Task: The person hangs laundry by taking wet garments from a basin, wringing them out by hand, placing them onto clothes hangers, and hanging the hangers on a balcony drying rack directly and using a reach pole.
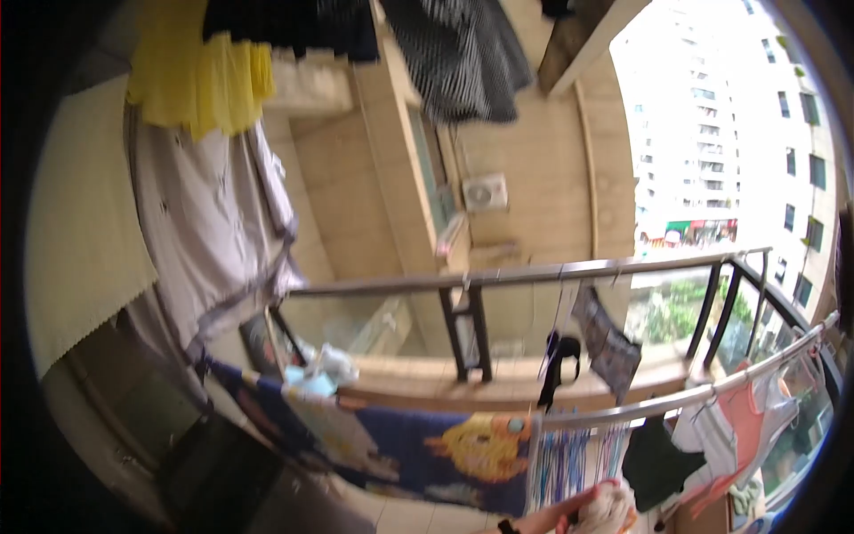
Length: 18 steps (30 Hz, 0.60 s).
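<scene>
At the bottom edge, right of centre, my left hand (576, 514) reaches in with a dark band at its wrist. It appears closed on a bunched, pale garment (610, 511) with pinkish parts; blur hides the exact grip. Just above hang several blue and purple hangers (562, 467) on a curved metal rail (623, 410). Beside them is a dark green cloth (660, 463). To the left, a blue towel (391, 440) with a yellow cartoon figure drapes down. My right hand is out of view.
Overhead hang a yellow garment (200, 76) and a striped garment (463, 58). A lilac sheet (213, 205) hangs at left. Behind the rail runs a balcony railing (525, 273). Pink and white clothes (740, 414) hang at right, and a plastic bag (334, 363) lies on the ledge.
</scene>
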Tool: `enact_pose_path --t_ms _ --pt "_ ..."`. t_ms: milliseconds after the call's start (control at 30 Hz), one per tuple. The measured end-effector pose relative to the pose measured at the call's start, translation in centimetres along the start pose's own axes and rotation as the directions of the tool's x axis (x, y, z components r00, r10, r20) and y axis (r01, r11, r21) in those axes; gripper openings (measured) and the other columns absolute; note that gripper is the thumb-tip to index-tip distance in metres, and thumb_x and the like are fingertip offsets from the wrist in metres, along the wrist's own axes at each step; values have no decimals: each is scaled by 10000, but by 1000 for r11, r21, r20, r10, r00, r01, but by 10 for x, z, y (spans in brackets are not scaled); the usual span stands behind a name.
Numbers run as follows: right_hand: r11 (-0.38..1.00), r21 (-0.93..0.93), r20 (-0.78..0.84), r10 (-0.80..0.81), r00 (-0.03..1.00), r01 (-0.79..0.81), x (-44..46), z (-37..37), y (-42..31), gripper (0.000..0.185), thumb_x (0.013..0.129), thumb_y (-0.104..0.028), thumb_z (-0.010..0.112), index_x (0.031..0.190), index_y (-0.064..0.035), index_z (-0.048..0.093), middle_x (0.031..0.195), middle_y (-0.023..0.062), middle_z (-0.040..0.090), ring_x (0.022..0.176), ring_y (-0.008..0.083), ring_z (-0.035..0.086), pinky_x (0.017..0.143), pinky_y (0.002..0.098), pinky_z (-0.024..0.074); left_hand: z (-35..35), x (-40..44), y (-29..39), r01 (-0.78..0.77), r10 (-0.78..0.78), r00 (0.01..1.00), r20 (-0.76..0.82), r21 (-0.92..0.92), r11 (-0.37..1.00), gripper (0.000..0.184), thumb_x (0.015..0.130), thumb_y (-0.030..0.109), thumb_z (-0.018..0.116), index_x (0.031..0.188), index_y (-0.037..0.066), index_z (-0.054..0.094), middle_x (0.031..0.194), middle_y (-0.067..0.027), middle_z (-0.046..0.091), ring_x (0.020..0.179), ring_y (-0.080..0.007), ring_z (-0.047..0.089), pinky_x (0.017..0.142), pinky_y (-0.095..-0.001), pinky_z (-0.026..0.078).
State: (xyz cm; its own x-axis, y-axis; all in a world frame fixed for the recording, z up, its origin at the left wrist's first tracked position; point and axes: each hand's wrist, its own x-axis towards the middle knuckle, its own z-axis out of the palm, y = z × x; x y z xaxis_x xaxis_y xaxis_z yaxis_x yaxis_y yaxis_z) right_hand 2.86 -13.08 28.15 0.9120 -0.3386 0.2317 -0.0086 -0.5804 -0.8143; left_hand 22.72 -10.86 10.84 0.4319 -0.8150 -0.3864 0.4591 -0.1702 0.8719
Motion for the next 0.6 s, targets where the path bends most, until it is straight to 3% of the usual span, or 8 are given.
enact_pose_path --t_ms 67,267,433,467,500,533,567,600 --pt "960 -271 -37 -89 995 76 4 -10 -15 506 912 -410 403 1254 -38 419 1297 206 409 1246 371 333 1015 533 261 14 5 22 -53 54 999 -3 188 981 311 742 407 535 884 145 623 912 -43 604 882 -225 570 738 -412 450" --pt "978 -208 339 39 940 34 45 -27 44 380 812 -376 508 1030 -64 505 1095 151 511 1072 304 456 883 449 360 63 18 51 -304 219 952 213 720 624 244 698 340 574 788 129 657 825 -62 626 829 -241 590 702 -410 463" --pt "983 -140 512 172 842 -115 42 -45 125 285 729 -347 596 843 -86 578 927 104 595 926 248 558 773 379 443 82 66 27 -661 333 644 689 720 -210 192 660 284 607 708 115 685 752 -78 644 786 -255 608 672 -407 475" --pt "972 -164 498 226 837 -165 37 -52 137 268 713 -341 613 806 -90 592 894 95 612 897 237 578 751 365 460 48 138 -34 -513 270 766 584 808 -290 219 634 212 613 761 45 676 828 -134 645 799 -277 622 723 -373 505" --pt "948 -218 471 312 826 -233 31 -59 150 252 696 -335 631 769 -95 606 860 86 629 868 226 599 729 351 476 116 84 37 -479 87 790 607 699 -531 148 634 240 625 699 124 689 709 -70 653 676 -254 644 623 -366 523" --pt "910 -278 437 404 803 -306 32 -69 150 238 680 -330 648 731 -99 621 827 76 646 839 215 619 707 337 493 133 83 44 -484 41 766 641 618 -620 187 647 246 605 693 84 684 704 -127 652 658 -281 653 588 -364 527" --pt "823 -367 398 560 727 -434 33 -82 146 236 669 -314 651 764 -98 632 742 59 657 776 189 635 689 324 495 154 81 42 -184 210 964 166 980 71 182 705 210 573 746 57 665 766 -169 645 713 -324 636 672 -385 518" --pt "756 -388 345 650 677 -527 33 -80 162 215 671 -296 638 774 -107 643 701 50 661 711 193 640 669 322 500 158 99 32 -193 221 959 179 980 44 187 693 218 584 761 62 661 770 -193 636 732 -332 630 691 -396 511"
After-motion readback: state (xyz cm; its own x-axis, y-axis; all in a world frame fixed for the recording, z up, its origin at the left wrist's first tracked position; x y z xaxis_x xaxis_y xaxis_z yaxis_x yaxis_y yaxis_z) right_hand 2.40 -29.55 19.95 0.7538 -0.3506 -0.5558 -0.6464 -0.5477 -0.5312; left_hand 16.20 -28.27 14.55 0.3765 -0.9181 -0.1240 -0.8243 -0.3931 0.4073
